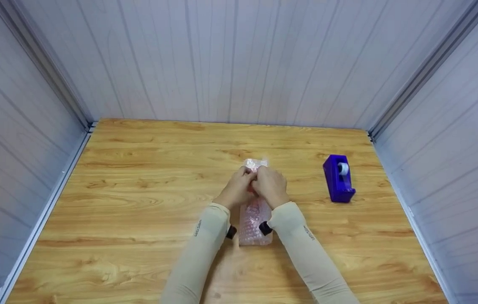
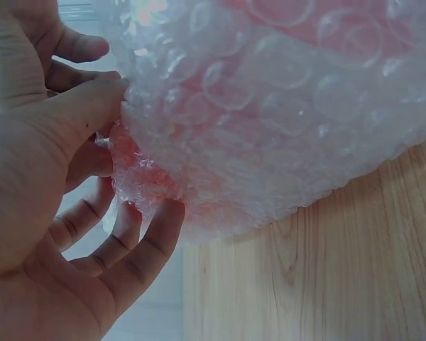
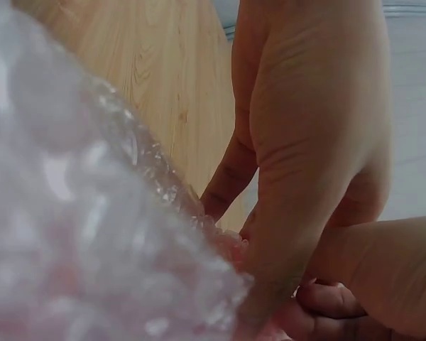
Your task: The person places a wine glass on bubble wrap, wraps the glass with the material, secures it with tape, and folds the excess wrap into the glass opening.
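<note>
A long piece of clear bubble wrap (image 1: pixel 256 221) lies lengthwise on the table, with something pink or red showing through it. Both hands meet over its far part. In the left wrist view, my left hand (image 2: pixel 64 170) pinches the edge of the bubble wrap (image 2: pixel 270 114) between thumb and fingers. My right hand (image 1: pixel 272 183) is right beside it, thumb and fingers curled on the same bunched wrap; its fingertips are partly hidden behind the thumb in the right wrist view. What the pink thing inside is, I cannot tell.
A purple tape dispenser (image 1: pixel 339 179) with a white roll stands to the right on the wooden table (image 1: pixel 146 185). Pale panelled walls (image 1: pixel 230 63) close off the back and both sides. Dark wrist cameras (image 1: pixel 265 228) hang under the sleeves, close above the wrap.
</note>
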